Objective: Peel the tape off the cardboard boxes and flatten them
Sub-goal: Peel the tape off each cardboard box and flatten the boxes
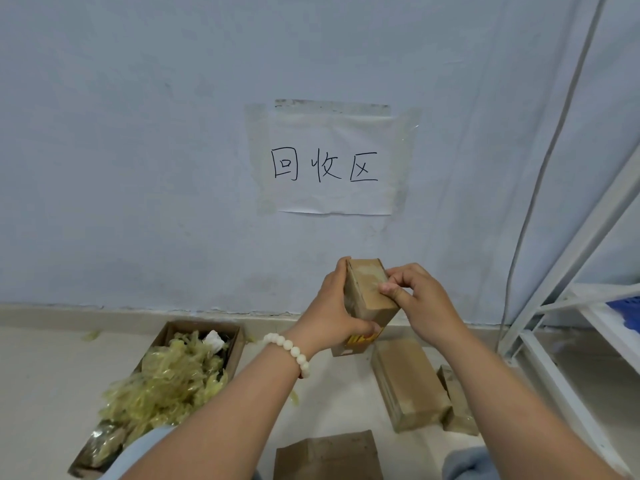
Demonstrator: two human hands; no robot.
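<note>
A small brown cardboard box [367, 292] with tape over its top face and yellow print near its lower end is held up in front of the wall. My left hand [333, 306] grips its left side, thumb across the lower front. My right hand [417, 299] is at the box's top right edge, thumb and fingertips pinching at the tape there. Two more taped boxes, a larger one [408, 382] and a thinner one [457, 403], lie on the floor at lower right.
An open cardboard tray [232, 337] heaped with crumpled yellowish peeled tape [166, 379] sits on the floor at left. A flat piece of cardboard [329, 455] lies near my knees. A white metal shelf frame [568, 341] stands at right. A paper sign [329, 161] is taped to the wall.
</note>
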